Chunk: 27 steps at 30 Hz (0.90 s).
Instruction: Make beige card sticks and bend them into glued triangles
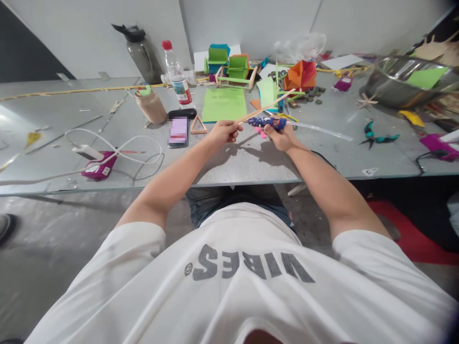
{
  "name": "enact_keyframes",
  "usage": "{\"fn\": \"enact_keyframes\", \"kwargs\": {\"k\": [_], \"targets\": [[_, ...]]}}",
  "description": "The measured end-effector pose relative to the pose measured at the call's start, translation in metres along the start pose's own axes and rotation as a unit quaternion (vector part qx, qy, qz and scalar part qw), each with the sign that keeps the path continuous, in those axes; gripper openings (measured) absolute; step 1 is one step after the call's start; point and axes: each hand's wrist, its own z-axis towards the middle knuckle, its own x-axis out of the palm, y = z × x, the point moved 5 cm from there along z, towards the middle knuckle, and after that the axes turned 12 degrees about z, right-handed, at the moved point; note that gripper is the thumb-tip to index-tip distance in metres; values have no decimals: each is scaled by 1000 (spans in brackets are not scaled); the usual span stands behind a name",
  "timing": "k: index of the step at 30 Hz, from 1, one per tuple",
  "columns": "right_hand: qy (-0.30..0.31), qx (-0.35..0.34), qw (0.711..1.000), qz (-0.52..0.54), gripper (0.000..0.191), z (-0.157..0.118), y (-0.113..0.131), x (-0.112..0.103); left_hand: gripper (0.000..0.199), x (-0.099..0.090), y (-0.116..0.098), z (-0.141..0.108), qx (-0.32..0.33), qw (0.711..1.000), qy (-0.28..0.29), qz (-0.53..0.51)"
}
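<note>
My left hand [225, 132] pinches the near end of a thin wooden stick [267, 106], which slants up to the right over the table. My right hand [281, 136] is wrapped round a dark blue glue gun [266, 123], its nozzle pointing left at the pinched end of the stick. From the gun's rear a long clear glue stick [319, 129] juts out to the right. Whether the nozzle touches the wood I cannot tell. Left of my left hand lies a small wooden triangle [198, 125]. Behind it is a green sheet [224, 105].
A phone [178, 131], a plastic bottle [179, 81] and a wooden cup [152, 107] stand or lie to the left. Folded paper models [229, 64] are at the back. Teal pliers [378, 136] and a metal bowl [385, 86] are on the right. A white cable [139, 138] loops at left.
</note>
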Motion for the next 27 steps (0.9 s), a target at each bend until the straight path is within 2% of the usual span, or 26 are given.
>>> {"fn": "enact_keyframes", "kwargs": {"k": [5,12,17,27], "targets": [[-10,23,999,24,95,-1,0,3,42,2,1,1,-1,1000,-2,24],[-12,54,998,-35,95,-3,-2,1,40,4,-1,-1,20,999,-6,44],[-11,67,997,-35,94,-3,-3,1,41,4,-1,-1,30,998,-7,52],[-24,44,998,-43,94,-2,-1,-3,43,4,-2,0,22,998,2,55]]}}
